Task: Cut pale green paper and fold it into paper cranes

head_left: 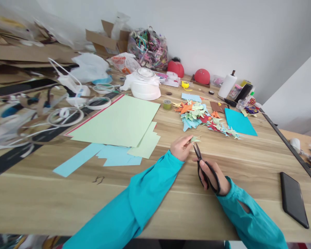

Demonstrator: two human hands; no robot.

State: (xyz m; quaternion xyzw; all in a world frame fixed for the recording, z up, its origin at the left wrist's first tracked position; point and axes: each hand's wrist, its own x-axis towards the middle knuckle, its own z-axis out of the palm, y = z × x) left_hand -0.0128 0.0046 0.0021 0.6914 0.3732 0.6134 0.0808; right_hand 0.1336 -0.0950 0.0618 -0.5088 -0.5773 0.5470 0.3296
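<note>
Pinched between the fingertips of my left hand is a small pale green folded-paper piece, perhaps a paper crane; its exact shape is too small to tell. My right hand grips black-handled scissors, fingers through the loops. Their blades point away from me, with the tips just below the green paper; whether they touch it I cannot tell. Beyond both hands lies a pile of folded paper figures in orange, green, blue and red, trailing off to the right.
Large pale green sheets and blue paper strips lie left. A turquoise sheet is at right, a black phone near the right front. White cables clutter the left; a tape roll and white bottle stand farther back.
</note>
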